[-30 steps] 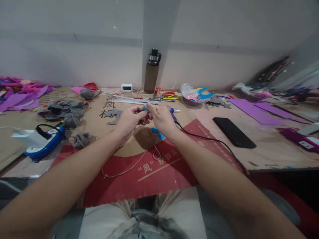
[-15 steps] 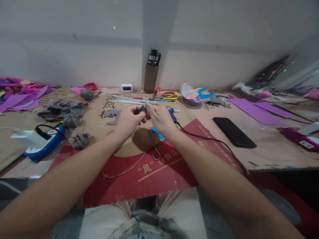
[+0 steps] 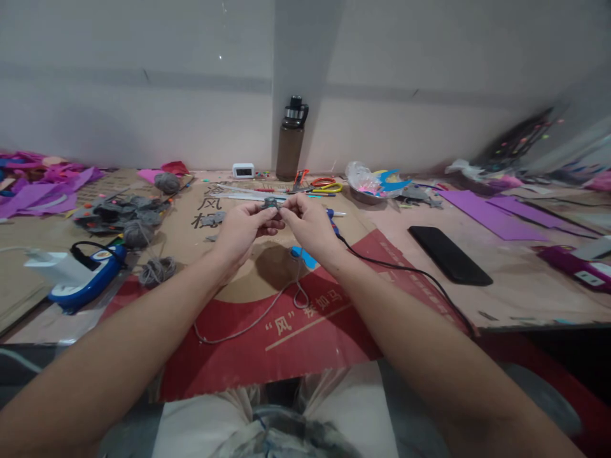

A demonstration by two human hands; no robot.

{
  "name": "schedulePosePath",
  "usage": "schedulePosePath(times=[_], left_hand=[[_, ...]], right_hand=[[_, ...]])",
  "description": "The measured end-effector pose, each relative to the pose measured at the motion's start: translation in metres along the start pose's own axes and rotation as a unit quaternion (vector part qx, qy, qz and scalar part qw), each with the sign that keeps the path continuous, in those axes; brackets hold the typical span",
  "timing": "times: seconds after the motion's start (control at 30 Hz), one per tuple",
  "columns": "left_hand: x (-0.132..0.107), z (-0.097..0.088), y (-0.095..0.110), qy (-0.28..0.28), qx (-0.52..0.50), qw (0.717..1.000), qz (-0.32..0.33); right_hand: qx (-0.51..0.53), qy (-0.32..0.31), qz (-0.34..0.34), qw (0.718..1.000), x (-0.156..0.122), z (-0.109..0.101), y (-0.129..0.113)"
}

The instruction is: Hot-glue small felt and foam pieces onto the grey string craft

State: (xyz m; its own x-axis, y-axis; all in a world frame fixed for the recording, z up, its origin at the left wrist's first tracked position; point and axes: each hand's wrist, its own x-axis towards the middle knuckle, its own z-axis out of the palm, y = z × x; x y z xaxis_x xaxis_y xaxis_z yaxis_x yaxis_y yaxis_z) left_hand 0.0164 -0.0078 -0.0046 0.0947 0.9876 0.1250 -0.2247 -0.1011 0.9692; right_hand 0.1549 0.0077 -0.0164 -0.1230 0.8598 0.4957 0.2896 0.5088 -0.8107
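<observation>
— Since half a second ago the right hand (image 3: 308,222) has slipped off the front of the small grey bundle (image 3: 270,203), so more of it shows, and the left hand (image 3: 243,226) covers more of the grey felt scrap (image 3: 211,219).

— Where is the bundle, taking the brown bottle (image 3: 289,143) as our mark?

— In front of the bottle and a touch to its left, held up above the cardboard (image 3: 229,369).

— Which way does it point?

— What shows lies crosswise, from the left fingertips toward the right ones. Fingers hide part of it, so I can't be sure of its long axis.

— And the hands?

— The left one pinches the bundle between thumb and fingers. The right one has thumb and forefinger nearly together at the bundle's right side; I can't tell whether they grip it or only touch.

— How are the edges and the room?

— Nearer the person than the bottle, the cardboard's front edge reaches over the lap, with a looped grey strand (image 3: 233,338) and a blue piece (image 3: 305,257) lying between. Right of the bottle, a black cord (image 3: 396,264) slants to the front edge of the desk (image 3: 468,299), passing left of the phone (image 3: 449,254). Just in front of the bottle and rightward, yellow-handled scissors (image 3: 329,189) lie beyond the right hand.
</observation>
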Motion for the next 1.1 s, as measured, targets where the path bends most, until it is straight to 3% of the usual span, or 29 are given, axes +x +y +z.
schedulePosePath(times=[0.17, 0.43, 0.73, 0.93, 1.1], left_hand=[[0.0001, -0.0030, -0.0012, -0.057, -0.030, 0.998, 0.005], [0.0008, -0.0014, -0.0003, 0.003, 0.033, 0.999, 0.019], [0.0041, -0.0040, 0.0032, 0.046, -0.020, 0.999, 0.001], [0.0045, -0.0036, 0.0062, 0.050, -0.051, 0.997, 0.006], [0.0046, -0.0039, 0.0052, 0.011, -0.071, 0.997, -0.002]], right_hand=[[0.017, 0.014, 0.018, 1.000, 0.0023, -0.0038, -0.0001], [-0.013, 0.019, 0.026, 0.999, 0.0002, -0.0040, -0.0070], [0.001, 0.005, 0.005, 1.000, -0.0001, -0.0044, -0.0065], [-0.029, 0.002, 0.010, 1.000, -0.0015, -0.0027, -0.0066], [-0.003, -0.047, 0.019, 0.999, -0.0027, 0.0015, -0.0014]])
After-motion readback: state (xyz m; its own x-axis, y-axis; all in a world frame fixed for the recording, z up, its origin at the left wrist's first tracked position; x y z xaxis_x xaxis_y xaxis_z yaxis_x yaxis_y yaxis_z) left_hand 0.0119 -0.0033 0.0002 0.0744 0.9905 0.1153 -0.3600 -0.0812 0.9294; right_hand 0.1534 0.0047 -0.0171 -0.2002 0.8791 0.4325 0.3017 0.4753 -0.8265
